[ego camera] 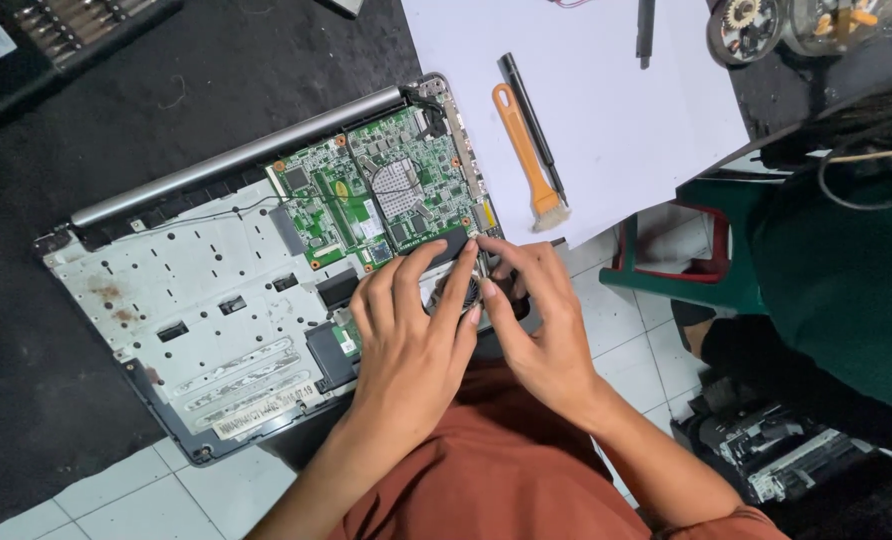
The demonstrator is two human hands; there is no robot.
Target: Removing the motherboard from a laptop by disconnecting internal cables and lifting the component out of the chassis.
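We are looking down at a black work mat (26, 330) laid over a white tiled floor (116, 500), with a sheet of white paper (606, 110) spread at the upper right. At the far left, a dark case of screwdriver bits (76, 25) is lying at the mat's top edge. Next comes the opened laptop base (196, 310), its grey metal frame showing rust-coloured spots and its silver hinge bar (236, 155) running along the far side. The green motherboard (386, 195) is sitting exposed in the base's right half.

At the board's near right corner, over the round cooling fan (463, 292), we are working with both hands. Our left hand (411, 335) is lying across the base, fingers stretched forward, fingertips meeting the right hand's at the fan's top edge. Our right hand (536, 320) is curling in, thumb and forefinger pinching something small there; we cannot tell what it is.

Doing this well, we judge, is calling for a light pinch, a straight lift rather than a twist, and the left hand steadying the base.

Further right, an orange-handled brush (526, 150) and a black screwdriver (531, 120) are lying side by side on the paper. A green plastic stool (686, 270) is standing beyond the mat's edge.
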